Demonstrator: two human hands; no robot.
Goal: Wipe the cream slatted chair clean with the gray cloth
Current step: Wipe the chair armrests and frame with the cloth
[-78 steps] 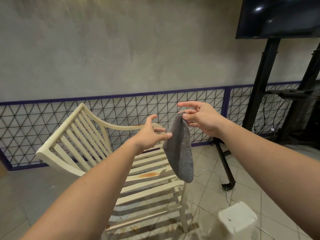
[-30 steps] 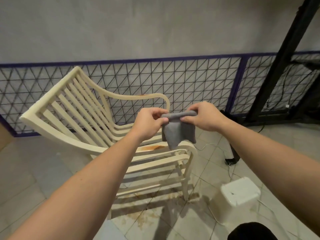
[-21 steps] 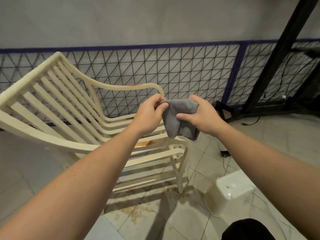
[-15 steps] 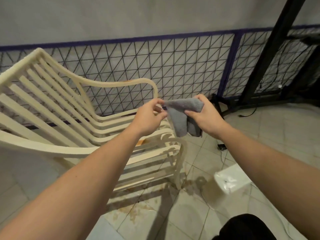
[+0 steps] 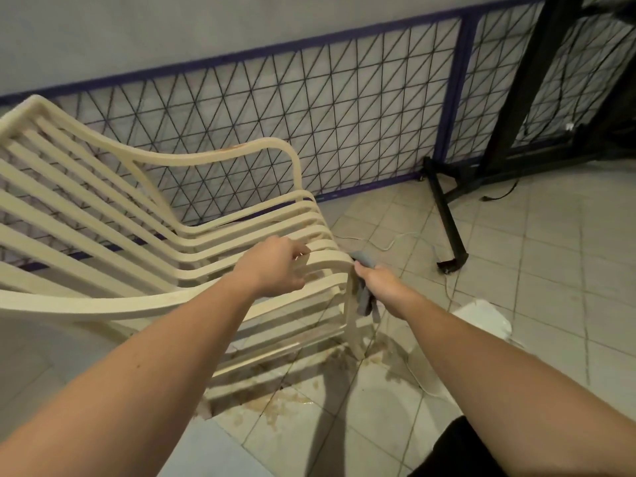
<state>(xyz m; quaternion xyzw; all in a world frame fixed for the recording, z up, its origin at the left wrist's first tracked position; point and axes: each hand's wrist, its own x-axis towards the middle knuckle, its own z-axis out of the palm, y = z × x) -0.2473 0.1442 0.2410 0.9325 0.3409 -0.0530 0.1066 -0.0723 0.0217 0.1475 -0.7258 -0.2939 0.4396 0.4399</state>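
The cream slatted chair [image 5: 103, 215] fills the left and middle of the head view, its seat front facing right. My left hand [image 5: 275, 266] grips the near armrest close to its front bend, fingers curled over the top. My right hand [image 5: 377, 282] holds the gray cloth [image 5: 364, 297] bunched against the front right corner of the chair, just below the armrest's curve. Most of the cloth is hidden behind my hand; a bit shows above and below it.
A wire mesh fence with purple frame [image 5: 309, 108] runs along the wall behind the chair. A black stand [image 5: 447, 215] and loose cables lie on the tiled floor at right. A white bucket [image 5: 485, 318] sits near my right forearm. Brown stains [image 5: 275, 404] mark the tiles under the chair.
My left hand let go of the cloth and took hold of the armrest. My right hand carried the cloth down to the chair's front corner. The view tilted down and closer.
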